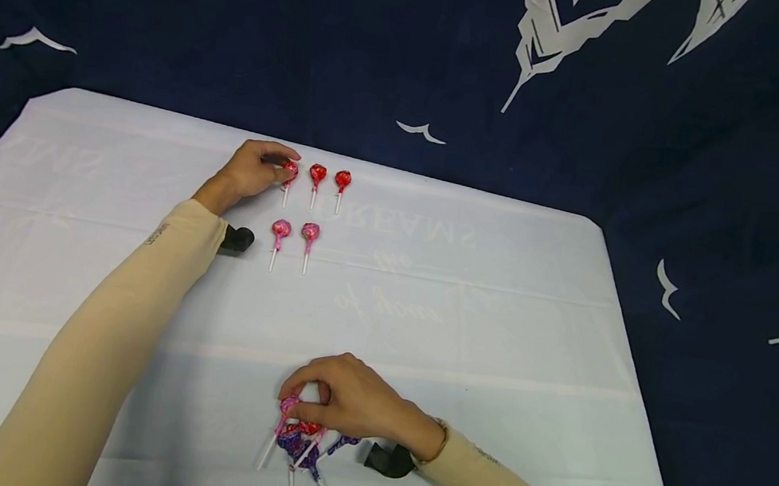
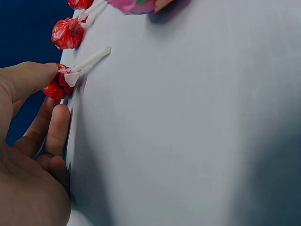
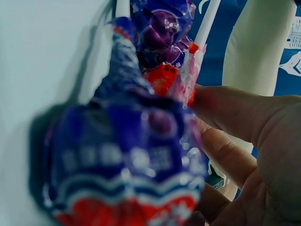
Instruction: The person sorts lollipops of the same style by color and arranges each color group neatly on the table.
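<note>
My left hand (image 1: pixel 246 170) pinches the head of a red-wrapped lollipop (image 1: pixel 290 170) at the back of the table; its white stick points toward me. To the right of it lie two more red lollipops, one nearer (image 1: pixel 317 175) and one farther (image 1: pixel 343 181). Below that row are two pink lollipops, a left one (image 1: pixel 280 228) and a right one (image 1: pixel 310 231). Near the front, my right hand (image 1: pixel 360 404) pinches a pink lollipop (image 1: pixel 288 405) by its head, over a small pile. Purple lollipops (image 3: pixel 127 155) and a red one (image 1: pixel 309 428) make up that pile, partly hidden under the hand.
A white cloth with faint lettering covers the table (image 1: pixel 492 351). Beyond its back edge hangs a dark blue cloth (image 1: pixel 240 33) with white feather and bird prints. Black devices sit at the left wrist (image 1: pixel 238 239) and the right wrist (image 1: pixel 389 461).
</note>
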Action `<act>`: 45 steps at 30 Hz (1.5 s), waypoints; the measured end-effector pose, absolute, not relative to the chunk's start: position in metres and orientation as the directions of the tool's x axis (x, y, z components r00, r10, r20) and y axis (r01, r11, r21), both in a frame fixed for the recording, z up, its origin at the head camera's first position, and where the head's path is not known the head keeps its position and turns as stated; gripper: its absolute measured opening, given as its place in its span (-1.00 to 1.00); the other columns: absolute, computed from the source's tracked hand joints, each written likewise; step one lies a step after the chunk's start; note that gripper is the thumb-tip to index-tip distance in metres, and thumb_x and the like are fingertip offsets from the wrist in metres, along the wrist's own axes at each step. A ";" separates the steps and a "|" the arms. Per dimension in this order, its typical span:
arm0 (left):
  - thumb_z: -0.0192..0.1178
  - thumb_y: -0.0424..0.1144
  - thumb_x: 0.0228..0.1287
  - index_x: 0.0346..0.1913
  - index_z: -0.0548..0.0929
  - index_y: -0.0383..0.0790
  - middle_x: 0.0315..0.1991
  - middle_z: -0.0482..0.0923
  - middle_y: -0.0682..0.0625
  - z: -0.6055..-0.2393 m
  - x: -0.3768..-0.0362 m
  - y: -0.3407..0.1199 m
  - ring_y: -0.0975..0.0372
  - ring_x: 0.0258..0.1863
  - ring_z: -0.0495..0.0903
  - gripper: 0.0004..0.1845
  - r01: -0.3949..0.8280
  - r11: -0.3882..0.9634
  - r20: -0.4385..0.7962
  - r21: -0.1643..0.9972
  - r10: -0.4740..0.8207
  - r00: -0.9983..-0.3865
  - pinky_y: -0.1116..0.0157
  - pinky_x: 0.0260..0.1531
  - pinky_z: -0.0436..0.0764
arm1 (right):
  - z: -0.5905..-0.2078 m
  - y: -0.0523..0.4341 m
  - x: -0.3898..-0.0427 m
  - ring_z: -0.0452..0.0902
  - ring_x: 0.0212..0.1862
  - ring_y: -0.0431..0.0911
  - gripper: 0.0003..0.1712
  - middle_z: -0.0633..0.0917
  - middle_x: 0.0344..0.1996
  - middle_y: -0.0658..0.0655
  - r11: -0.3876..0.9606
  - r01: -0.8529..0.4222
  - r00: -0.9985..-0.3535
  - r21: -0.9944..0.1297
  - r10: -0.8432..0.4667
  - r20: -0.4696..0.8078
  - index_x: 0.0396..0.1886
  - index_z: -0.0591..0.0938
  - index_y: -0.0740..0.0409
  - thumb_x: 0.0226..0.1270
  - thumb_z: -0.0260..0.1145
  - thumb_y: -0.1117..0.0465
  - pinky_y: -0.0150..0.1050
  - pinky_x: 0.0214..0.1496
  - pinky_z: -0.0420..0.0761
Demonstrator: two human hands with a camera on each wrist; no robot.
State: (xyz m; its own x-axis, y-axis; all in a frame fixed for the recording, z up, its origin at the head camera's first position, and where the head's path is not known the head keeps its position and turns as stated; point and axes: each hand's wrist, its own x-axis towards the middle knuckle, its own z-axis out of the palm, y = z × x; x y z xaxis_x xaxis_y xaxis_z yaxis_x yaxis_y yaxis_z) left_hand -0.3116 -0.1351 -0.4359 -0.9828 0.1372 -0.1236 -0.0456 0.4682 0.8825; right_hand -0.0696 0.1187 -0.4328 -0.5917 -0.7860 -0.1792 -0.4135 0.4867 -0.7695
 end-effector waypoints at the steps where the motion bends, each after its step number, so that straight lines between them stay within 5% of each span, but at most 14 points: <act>1: 0.21 -0.36 0.40 0.23 0.61 -0.26 0.21 0.53 -0.22 -0.436 -0.312 -0.135 0.14 0.09 0.42 -0.63 -0.044 0.470 -0.122 0.882 0.137 -0.983 0.30 0.07 0.36 | -0.433 0.119 -0.070 0.36 -0.62 -0.41 -0.84 0.61 -0.49 -0.22 0.486 -0.414 -0.592 -0.770 -0.786 -0.178 -0.10 0.77 -0.08 0.35 0.42 0.10 -0.49 -0.58 0.34; 15: 0.20 -0.33 0.41 0.27 0.58 -0.24 0.22 0.50 -0.25 -0.427 -0.308 -0.140 0.01 0.18 0.40 -0.61 -0.057 0.507 -0.147 0.860 0.140 -0.979 0.10 0.24 0.35 | -0.433 0.119 -0.070 0.36 -0.63 -0.41 -0.83 0.60 -0.53 -0.20 0.478 -0.420 -0.588 -0.771 -0.791 -0.171 -0.10 0.77 -0.06 0.35 0.42 0.10 -0.50 -0.58 0.34; 25: 0.19 -0.25 0.42 0.28 0.57 -0.18 0.29 0.48 -0.18 -0.399 -0.290 -0.152 0.03 0.04 0.42 -0.60 0.005 0.577 -0.113 0.817 0.169 -0.979 0.23 -0.05 0.40 | -0.435 0.119 -0.070 0.35 -0.63 -0.42 -0.82 0.59 -0.57 -0.19 0.468 -0.437 -0.583 -0.768 -0.798 -0.154 -0.08 0.76 -0.07 0.35 0.41 0.09 -0.50 -0.59 0.34; 31: 0.20 -0.23 0.42 0.30 0.56 -0.16 0.30 0.49 -0.16 -0.387 -0.264 -0.156 0.02 0.15 0.42 -0.58 0.055 0.548 -0.079 0.834 0.218 -0.973 0.19 -0.04 0.43 | -0.433 0.119 -0.071 0.37 -0.63 -0.38 -0.83 0.60 -0.56 -0.20 0.470 -0.425 -0.584 -0.773 -0.795 -0.162 -0.09 0.76 -0.07 0.35 0.42 0.11 -0.47 -0.58 0.34; 45: 0.26 -0.19 0.39 0.20 0.64 -0.02 0.18 0.59 -0.05 -0.384 -0.185 -0.160 0.17 0.03 0.45 -0.66 0.129 0.529 -0.079 0.838 0.352 -0.933 0.18 -0.18 0.50 | -0.434 0.119 -0.071 0.37 -0.63 -0.36 -0.83 0.63 -0.50 -0.21 0.468 -0.414 -0.589 -0.781 -0.792 -0.162 -0.10 0.76 -0.07 0.35 0.42 0.10 -0.46 -0.58 0.35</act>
State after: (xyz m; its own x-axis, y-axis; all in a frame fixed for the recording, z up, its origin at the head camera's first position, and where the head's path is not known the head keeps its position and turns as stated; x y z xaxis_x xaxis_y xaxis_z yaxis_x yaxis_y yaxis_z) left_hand -0.1853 -0.1601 -0.3836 -0.9328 0.3517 -0.0788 0.1288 0.5295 0.8385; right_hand -0.0715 0.1189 -0.4336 -0.5888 -0.7918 -0.1624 -0.4140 0.4680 -0.7808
